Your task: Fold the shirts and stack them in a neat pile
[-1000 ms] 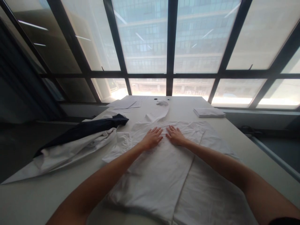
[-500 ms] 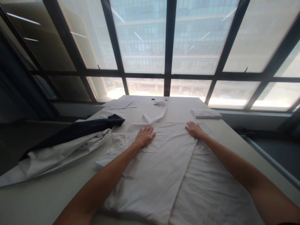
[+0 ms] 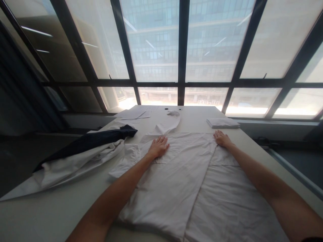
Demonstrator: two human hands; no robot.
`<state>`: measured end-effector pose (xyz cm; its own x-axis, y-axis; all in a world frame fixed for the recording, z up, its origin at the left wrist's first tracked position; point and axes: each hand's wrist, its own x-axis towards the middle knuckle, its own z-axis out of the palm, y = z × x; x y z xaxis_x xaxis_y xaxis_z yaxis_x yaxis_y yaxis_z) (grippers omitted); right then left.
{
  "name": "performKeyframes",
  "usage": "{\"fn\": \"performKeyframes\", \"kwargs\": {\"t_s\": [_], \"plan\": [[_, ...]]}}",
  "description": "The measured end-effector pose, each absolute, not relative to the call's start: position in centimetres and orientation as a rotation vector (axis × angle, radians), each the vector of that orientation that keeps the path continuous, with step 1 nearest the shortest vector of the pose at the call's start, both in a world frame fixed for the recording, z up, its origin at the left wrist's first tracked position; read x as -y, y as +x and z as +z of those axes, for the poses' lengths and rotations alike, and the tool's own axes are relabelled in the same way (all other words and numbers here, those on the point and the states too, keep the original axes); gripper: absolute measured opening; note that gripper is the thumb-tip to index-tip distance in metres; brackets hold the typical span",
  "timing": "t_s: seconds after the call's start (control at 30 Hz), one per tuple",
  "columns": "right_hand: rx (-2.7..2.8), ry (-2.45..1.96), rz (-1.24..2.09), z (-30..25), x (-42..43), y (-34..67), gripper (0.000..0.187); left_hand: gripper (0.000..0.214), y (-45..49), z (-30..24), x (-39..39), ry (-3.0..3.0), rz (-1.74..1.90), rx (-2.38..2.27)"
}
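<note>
A white garment [image 3: 176, 185] lies spread over the table in front of me, its left part overlapping the right along a slanting edge. My left hand [image 3: 159, 147] rests flat on its upper left area, fingers apart. Near the garment's upper right corner, my right hand [image 3: 222, 138] presses down with fingers stretched out, holding nothing. One white sleeve [image 3: 168, 124] reaches away from me beyond the garment's far edge and curls at its end. Bunched white cloth [image 3: 130, 156] lies left of my left hand.
On the left, a dark navy garment [image 3: 91, 143] lies over white cloth [image 3: 83, 164] that hangs past the edge of the white table [image 3: 75, 215]. Paper sheets [image 3: 133, 114] are at the far left. A folded white cloth [image 3: 222, 123] sits far right. Windows [image 3: 156, 43] stand behind.
My right hand has slid to the right along the garment's far edge, toward its corner. My left hand stays on about the same spot of cloth. The view has shifted slightly.
</note>
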<state>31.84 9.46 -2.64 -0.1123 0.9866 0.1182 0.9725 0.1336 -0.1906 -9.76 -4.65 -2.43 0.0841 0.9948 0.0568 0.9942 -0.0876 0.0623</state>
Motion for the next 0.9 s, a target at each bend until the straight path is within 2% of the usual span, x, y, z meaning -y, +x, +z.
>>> {"fn": "performKeyframes", "kwargs": {"t_s": [0.2, 0.33, 0.53, 0.67, 0.9], "plan": [[2.131, -1.816, -0.026, -1.0, -7.7, 26.6, 0.057, 0.059, -9.8, -2.3, 4.8, 2.407, 0.115, -1.985], [2.318, -1.621, 0.062, -0.8, -5.8, 19.7, 0.055, 0.058, -9.8, -2.2, 4.8, 2.451, 0.127, -1.912], [2.669, -1.160, 0.269, -2.3, -2.0, 12.1, 0.063, 0.063, -10.1, -2.3, 4.7, 2.352, 0.101, -2.042], [2.718, -1.160, 0.273, -3.0, -2.8, 12.5, 0.063, 0.063, -11.2, -2.1, 4.6, 2.230, 0.095, -2.151], [2.617, -1.467, 0.101, -3.3, -6.8, 18.7, 0.061, 0.063, -12.9, -1.7, 5.2, 1.992, 0.095, -2.285]]}}
